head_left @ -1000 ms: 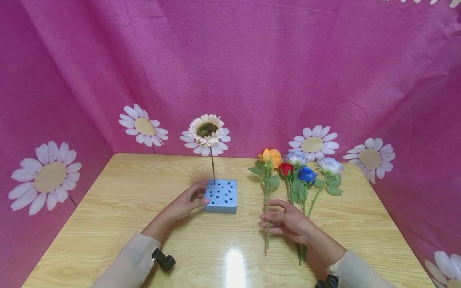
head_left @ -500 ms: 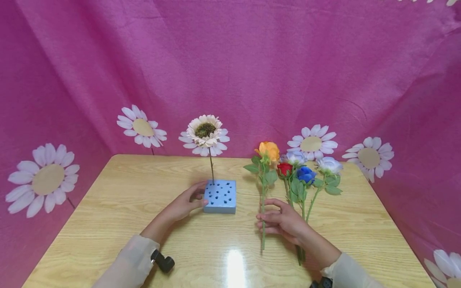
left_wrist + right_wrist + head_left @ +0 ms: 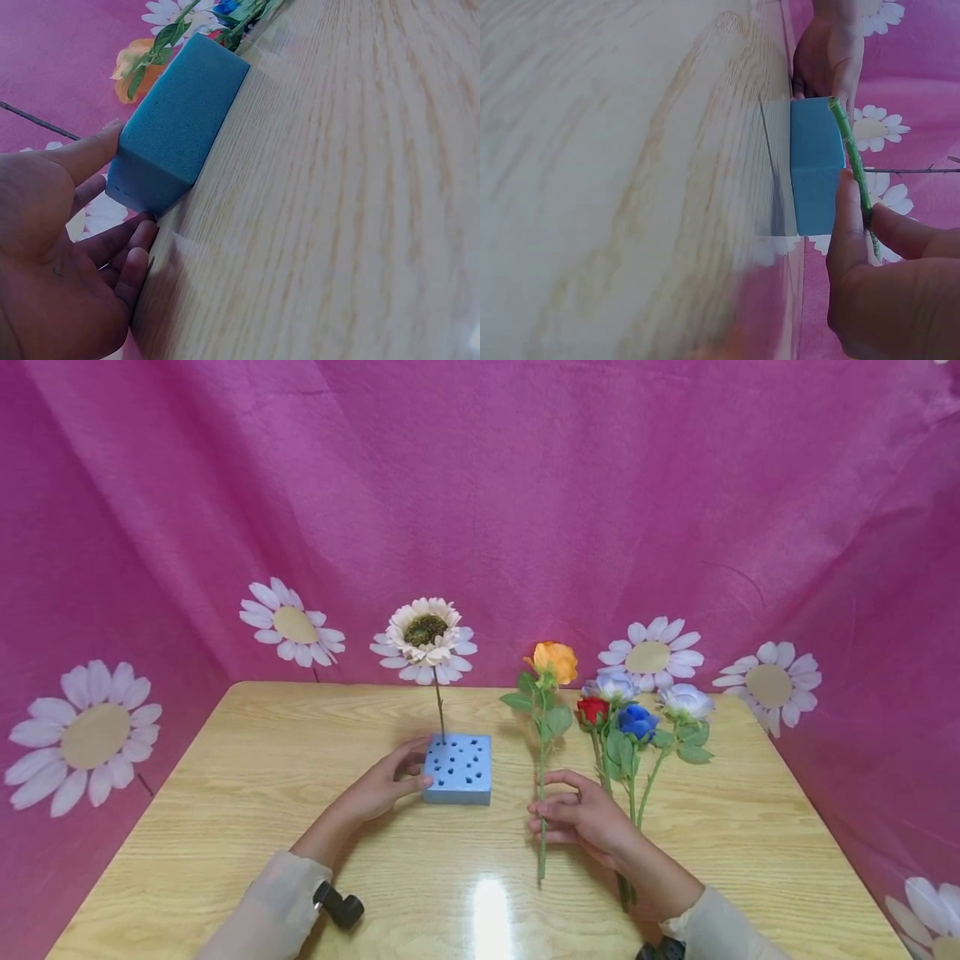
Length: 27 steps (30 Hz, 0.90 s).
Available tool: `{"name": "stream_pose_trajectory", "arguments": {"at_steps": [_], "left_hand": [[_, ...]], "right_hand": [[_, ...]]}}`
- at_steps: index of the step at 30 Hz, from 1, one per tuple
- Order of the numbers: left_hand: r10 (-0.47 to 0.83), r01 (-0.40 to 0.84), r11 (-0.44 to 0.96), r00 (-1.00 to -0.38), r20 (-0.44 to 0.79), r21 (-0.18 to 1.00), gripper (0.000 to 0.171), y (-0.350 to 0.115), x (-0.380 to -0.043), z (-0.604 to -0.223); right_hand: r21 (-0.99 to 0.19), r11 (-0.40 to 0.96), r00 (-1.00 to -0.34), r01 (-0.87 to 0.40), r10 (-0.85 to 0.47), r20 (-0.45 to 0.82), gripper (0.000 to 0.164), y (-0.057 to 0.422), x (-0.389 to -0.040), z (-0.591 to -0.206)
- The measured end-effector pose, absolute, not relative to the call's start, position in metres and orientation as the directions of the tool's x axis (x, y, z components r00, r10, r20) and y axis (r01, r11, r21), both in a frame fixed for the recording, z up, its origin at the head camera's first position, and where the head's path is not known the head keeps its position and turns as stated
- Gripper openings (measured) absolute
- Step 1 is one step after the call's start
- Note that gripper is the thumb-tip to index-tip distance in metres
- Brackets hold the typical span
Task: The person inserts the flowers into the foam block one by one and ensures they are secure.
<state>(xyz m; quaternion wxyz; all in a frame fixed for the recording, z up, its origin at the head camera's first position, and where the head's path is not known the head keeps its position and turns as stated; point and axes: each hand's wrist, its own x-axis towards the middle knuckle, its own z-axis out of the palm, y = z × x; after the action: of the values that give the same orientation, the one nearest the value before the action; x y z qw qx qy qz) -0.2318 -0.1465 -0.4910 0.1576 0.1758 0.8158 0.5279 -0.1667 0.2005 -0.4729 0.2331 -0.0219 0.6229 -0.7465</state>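
Observation:
My left hand (image 3: 384, 787) holds the left side of a blue foam block (image 3: 457, 796) full of holes. In the left wrist view its thumb lies on the block's upper edge, with the other fingers at the end face. A cream gerbera-like flower (image 3: 425, 628) stands upright in a back hole of the block. To the right, my right hand (image 3: 588, 820) pinches the green stem of an orange artificial flower (image 3: 555, 662) between thumb and fingers. In the right wrist view the bare lower end of the stem (image 3: 849, 139) shows in front of the block.
Right of the right hand lie a red rose (image 3: 592, 711), a blue flower (image 3: 637, 722) and pale lilac flowers (image 3: 686, 702) on the wooden table (image 3: 360, 893). A pink curtain (image 3: 480, 510) with printed daisies encloses the table's back and sides.
My right hand has moved slightly left with the orange flower, whose head has risen and come away from the other flowers. The left hand stays at the block.

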Motion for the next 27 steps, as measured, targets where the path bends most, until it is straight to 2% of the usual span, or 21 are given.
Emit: {"name": "stream_pose_trajectory", "arguments": {"at_steps": [9,27], "left_hand": [[0.451,0.113,0.386,-0.889,-0.080,0.916,0.071,-0.145,-0.231,-0.492],[0.430,0.079,0.394,-0.896,-0.108,0.916,0.072,-0.147,-0.232,-0.492]], "right_hand": [[-0.944,-0.120,-0.900,0.309,-0.357,-0.249,0.044,0.196,-0.169,-0.471],[-0.970,-0.009,-0.917,0.244,-0.327,-0.228,0.046,0.187,-0.178,-0.462]]}}
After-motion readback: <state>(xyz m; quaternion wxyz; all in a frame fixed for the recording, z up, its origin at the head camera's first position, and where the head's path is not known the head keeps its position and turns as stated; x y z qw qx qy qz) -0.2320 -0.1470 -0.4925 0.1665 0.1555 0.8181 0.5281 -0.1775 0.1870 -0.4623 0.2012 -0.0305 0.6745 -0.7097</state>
